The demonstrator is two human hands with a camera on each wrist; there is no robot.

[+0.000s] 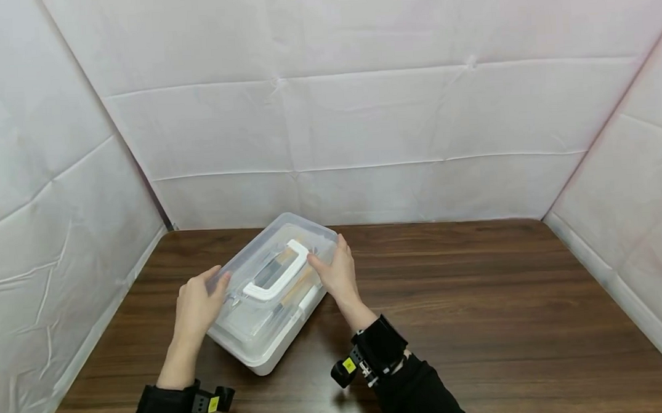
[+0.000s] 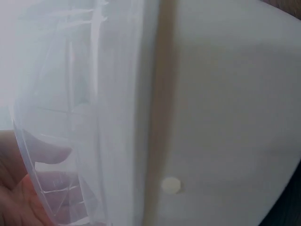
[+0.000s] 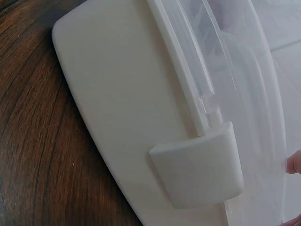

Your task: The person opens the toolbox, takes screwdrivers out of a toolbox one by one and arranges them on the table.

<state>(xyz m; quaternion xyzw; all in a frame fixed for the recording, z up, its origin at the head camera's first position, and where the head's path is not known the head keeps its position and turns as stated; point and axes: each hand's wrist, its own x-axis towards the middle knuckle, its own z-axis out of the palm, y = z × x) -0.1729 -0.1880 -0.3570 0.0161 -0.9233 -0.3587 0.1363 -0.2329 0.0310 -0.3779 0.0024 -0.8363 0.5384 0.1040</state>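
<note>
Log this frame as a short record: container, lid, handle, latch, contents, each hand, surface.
container: white storage box, set at an angle to the table edges
lid: clear lid, on the box
handle: white handle, lying flat on the lid
latch: white latch, across the lid seam; locked or not, cannot tell
contents: tan-coloured items and others through the lid; too blurred to identify
left_hand: left hand, holding the lid's left side
right_hand: right hand, holding the lid's right side
surface: dark wood-grain table
</note>
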